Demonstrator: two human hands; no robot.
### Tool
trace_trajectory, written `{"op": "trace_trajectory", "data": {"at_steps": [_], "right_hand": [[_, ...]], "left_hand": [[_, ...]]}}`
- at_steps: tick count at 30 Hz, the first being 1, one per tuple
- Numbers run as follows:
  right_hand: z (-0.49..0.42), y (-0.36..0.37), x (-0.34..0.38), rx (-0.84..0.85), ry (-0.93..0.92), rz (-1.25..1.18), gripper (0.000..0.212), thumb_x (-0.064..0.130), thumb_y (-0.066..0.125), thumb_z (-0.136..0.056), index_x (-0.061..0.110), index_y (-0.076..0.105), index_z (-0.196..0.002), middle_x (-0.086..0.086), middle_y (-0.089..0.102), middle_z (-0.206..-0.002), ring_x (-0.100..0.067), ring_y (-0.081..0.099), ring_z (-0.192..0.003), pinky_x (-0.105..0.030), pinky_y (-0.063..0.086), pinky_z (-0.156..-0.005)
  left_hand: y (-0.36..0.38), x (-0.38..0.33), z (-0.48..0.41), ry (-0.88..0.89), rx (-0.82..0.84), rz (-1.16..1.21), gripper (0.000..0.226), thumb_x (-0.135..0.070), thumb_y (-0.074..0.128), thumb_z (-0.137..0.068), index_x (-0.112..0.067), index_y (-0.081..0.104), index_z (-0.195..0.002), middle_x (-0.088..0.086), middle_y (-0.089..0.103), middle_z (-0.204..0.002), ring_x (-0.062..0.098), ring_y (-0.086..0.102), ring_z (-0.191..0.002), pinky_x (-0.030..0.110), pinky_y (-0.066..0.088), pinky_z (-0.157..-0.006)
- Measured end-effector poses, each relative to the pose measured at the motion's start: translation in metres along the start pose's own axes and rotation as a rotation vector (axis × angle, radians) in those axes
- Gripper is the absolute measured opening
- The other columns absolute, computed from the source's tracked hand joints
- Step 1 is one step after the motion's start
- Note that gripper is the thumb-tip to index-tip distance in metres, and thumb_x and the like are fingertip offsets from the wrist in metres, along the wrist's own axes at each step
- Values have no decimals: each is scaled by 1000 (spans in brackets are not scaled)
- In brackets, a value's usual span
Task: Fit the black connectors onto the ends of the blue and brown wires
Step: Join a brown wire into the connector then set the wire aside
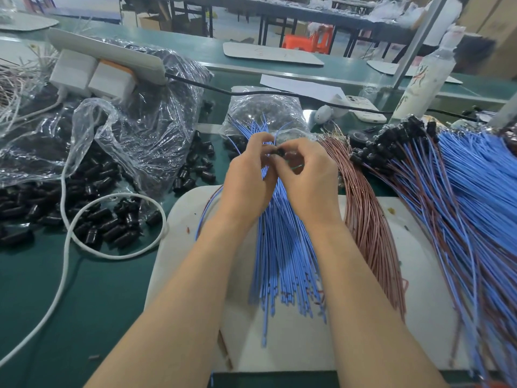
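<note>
Both hands meet above the bundle of thin blue wires (282, 247), which lies spread on a flat white board (363, 345) on the green table (112, 289). The right hand (306, 180) pinches a small black plastic connector (279, 151) between thumb and fingertips. The left hand (246, 180) has its fingers curled close against this connector and holds a single blue wire (198, 225), which curves out below the hand to the left. Whether the wire end is inside the connector, I cannot tell. Just right of the blue bundle lies a bundle of brown wires (369, 219). Further right lie finished wires with black connectors (391, 141). Loose black connectors (106, 222) lie on the left, beside clear plastic bags (134, 130) and a white cable (65, 247)
</note>
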State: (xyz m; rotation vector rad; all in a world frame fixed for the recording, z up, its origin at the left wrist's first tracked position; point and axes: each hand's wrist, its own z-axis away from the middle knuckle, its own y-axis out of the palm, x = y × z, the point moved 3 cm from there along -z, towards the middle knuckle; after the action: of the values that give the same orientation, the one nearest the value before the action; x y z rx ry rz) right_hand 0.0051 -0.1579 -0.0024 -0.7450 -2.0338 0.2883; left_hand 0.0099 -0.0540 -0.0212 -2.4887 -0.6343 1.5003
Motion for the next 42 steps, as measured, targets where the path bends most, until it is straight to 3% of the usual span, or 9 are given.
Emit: {"op": "trace_trajectory", "data": {"at_steps": [3, 6, 13, 18, 24, 30, 33, 38, 42], "right_hand": [[1, 2, 2, -3, -36, 18, 13, 17, 71, -83, 12, 68, -94, 2, 60, -89, -13, 60, -80, -32, 52, -79], [1, 3, 3, 18, -72, 48, 13, 19, 72, -82, 13, 69, -93, 4, 57, -87, -9, 56, -78, -27, 49, -77], [1, 3, 3, 117, -95, 73, 13, 17, 72, -82, 14, 68, -95, 3, 58, -90, -6, 54, -77, -21, 46, -77], [0, 2, 2, 150, -71, 62, 14, 19, 74, -81, 15, 68, -93, 4, 59, -89, 5, 50, -71, -6, 39, -71], [-1, -4, 3, 181, 40, -108, 12, 23, 65, -89, 17, 71, -97, 7, 68, -89, 2, 61, -78, -9, 46, -73], [-4, -16, 5, 163, 101, -186, 18, 6, 53, -94, 16, 61, -107, -2, 70, -87, -17, 68, -84, -40, 54, -85], [-6, -21, 5, 189, 121, -231, 15, 5, 57, -91, 13, 52, -103, -5, 71, -88, -14, 69, -83, -35, 54, -86], [-7, -25, 10, 235, 67, -156, 8, 5, 66, -86, 10, 66, -92, 2, 69, -84, -7, 66, -79, -17, 52, -79], [-6, -22, 12, 248, 48, -113, 10, 6, 66, -86, 15, 69, -91, 7, 69, -82, 0, 64, -75, -14, 51, -78]], "left_hand": [[-1, 3, -1, -19, -15, -120, 25, 1, 56, -84, -8, 62, -107, -2, 60, -98, 19, 62, -84, 36, 52, -81], [-4, 5, -2, -53, -54, -173, 17, -1, 52, -85, -6, 67, -93, 5, 66, -85, 25, 61, -77, 42, 50, -73], [-8, 5, -2, -115, -50, -160, 20, -1, 53, -83, -10, 69, -91, 5, 69, -79, 25, 63, -77, 39, 52, -72], [-7, 7, -2, -86, -29, -233, 18, 0, 51, -82, -8, 67, -87, 7, 66, -73, 29, 60, -72, 40, 51, -66], [-7, 9, -3, -59, -46, -210, 14, -2, 55, -85, -6, 67, -83, 6, 67, -71, 28, 63, -71, 40, 52, -68], [-8, 11, -3, -45, -56, -202, 11, -10, 59, -88, -8, 67, -82, 7, 68, -72, 27, 61, -69, 40, 51, -69], [-9, 10, -3, -38, -71, -223, 10, -12, 60, -89, -8, 68, -85, 8, 70, -75, 29, 63, -73, 42, 50, -70], [-10, 9, -4, -60, -82, -232, 10, -14, 60, -89, -10, 69, -88, 7, 71, -80, 28, 63, -77, 41, 50, -73], [-10, 8, -3, -76, -71, -222, 10, -13, 59, -89, -11, 69, -90, 6, 71, -83, 27, 64, -80, 40, 50, -75]]}}
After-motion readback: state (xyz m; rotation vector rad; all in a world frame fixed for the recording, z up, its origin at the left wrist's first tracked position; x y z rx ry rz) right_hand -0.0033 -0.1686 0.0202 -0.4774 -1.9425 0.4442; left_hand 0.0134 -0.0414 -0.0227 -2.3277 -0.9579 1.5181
